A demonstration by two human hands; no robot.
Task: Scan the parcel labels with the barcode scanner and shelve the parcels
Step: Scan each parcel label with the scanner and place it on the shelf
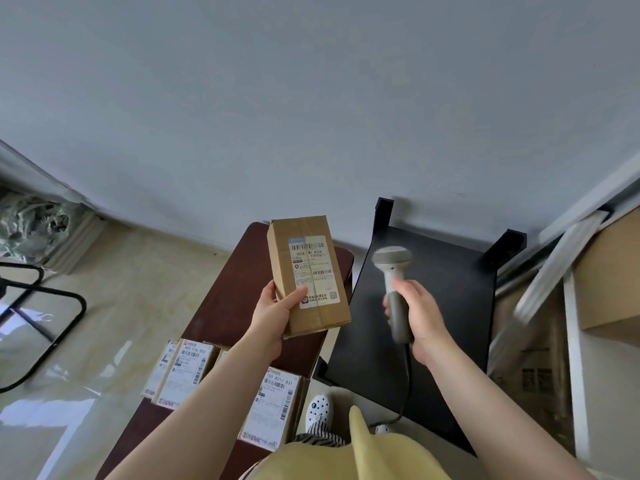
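Observation:
My left hand [275, 311] grips the lower end of a brown cardboard parcel [306, 275], held upright above the dark red table [221, 306] with its white barcode label [313, 270] facing me. My right hand [417, 315] grips the handle of a grey barcode scanner [393, 271], whose head sits just right of the parcel, a little apart from it. The scanner's black cable [407, 386] hangs down toward the floor. Several more labelled parcels lie on the table near me, such as a parcel [185, 372] on the left and a parcel [272, 407] under my left forearm.
A black shelf [446, 296] with upright corner posts stands right of the table, its top surface bare. White rails and a large cardboard box [609, 271] crowd the far right. A black-framed glass piece [38, 323] lies on the glossy floor at left.

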